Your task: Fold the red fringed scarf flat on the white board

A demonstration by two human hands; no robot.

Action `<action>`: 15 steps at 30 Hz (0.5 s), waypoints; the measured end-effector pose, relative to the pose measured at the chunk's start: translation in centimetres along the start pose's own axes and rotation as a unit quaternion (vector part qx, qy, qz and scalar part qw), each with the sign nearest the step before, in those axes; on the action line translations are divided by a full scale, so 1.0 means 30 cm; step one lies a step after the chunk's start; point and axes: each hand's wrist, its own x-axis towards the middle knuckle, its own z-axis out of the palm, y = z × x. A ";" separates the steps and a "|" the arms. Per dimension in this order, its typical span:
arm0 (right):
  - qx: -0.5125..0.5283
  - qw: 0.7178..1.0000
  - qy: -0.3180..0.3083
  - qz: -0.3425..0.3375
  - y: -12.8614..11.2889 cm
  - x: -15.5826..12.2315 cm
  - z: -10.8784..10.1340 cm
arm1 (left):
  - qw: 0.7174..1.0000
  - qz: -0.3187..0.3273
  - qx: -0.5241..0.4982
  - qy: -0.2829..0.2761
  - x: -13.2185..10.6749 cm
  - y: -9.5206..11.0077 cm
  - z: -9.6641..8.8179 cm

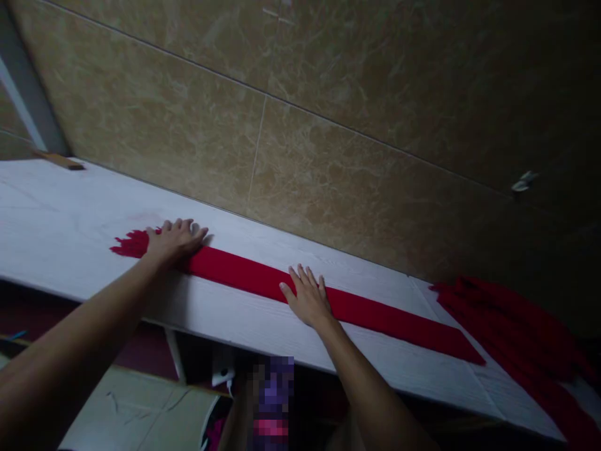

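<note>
A long, narrow red scarf [375, 316] lies folded flat along a white table [66, 232], its fringe at the left end. My left hand [173, 241] rests flat on the scarf near the fringe, fingers stretched out. My right hand [306, 297] lies flat on the scarf's middle, fingers spread. Neither hand holds anything.
A heap of red cloth [511, 338] lies at the table's right end. A tiled wall [328, 125] runs right behind the table. A small wooden piece [61, 161] sits at the far left corner. Below the table's front edge are the floor and some blurred items.
</note>
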 end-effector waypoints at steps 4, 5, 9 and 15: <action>0.003 1.000 0.006 -0.001 0.005 0.003 0.007 | 1.000 -0.001 -0.003 -0.016 -0.006 0.012 -0.020; 0.005 1.000 0.008 -0.001 0.005 0.003 0.009 | 1.000 0.000 -0.001 -0.018 -0.008 0.013 -0.023; 0.012 1.000 0.014 -0.005 0.006 0.002 0.012 | 1.000 -0.011 0.006 -0.023 -0.012 0.016 -0.028; 0.032 0.999 0.021 -0.010 0.011 0.002 0.014 | 0.999 0.007 0.035 -0.028 -0.010 0.018 -0.031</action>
